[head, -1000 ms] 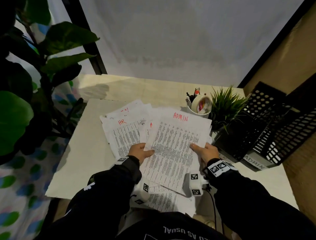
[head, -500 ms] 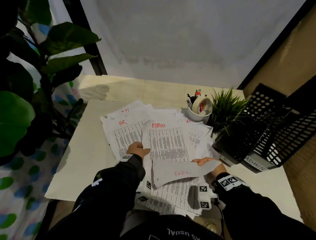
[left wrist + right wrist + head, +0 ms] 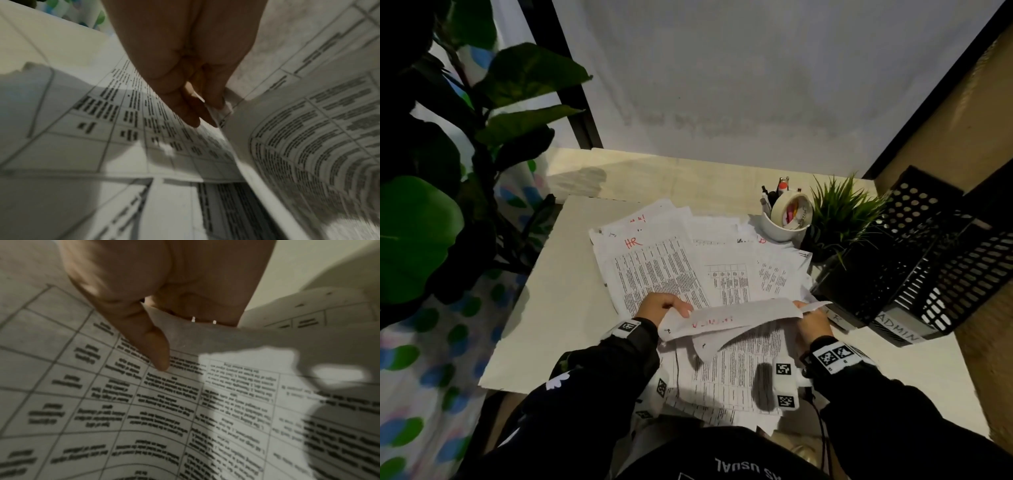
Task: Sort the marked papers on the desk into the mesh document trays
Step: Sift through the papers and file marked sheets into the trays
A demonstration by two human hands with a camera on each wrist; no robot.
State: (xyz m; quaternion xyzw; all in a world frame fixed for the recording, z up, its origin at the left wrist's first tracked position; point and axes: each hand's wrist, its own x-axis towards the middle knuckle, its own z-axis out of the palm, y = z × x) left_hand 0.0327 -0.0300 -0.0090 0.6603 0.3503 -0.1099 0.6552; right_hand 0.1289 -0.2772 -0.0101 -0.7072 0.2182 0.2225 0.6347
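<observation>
A sheet marked ADMIN in red is folded back towards me, its top edge curled over. My left hand pinches its left corner and my right hand pinches its right edge. In the left wrist view the left hand's fingers pinch a paper corner; in the right wrist view the right hand's thumb presses on a curled printed sheet. A paper marked HR lies in the spread pile. Black mesh trays stand at the right, one labelled ADMIN.
A white cup with pens and a tape roll stands behind the papers, beside a small grass plant. A large leafy plant fills the left side. More sheets lie under my hands at the desk's near edge.
The ADMIN sheet, held flat by both hands a second ago, has been lifted and folded back towards me. Another ADMIN-marked sheet seen beneath it half a second ago no longer shows.
</observation>
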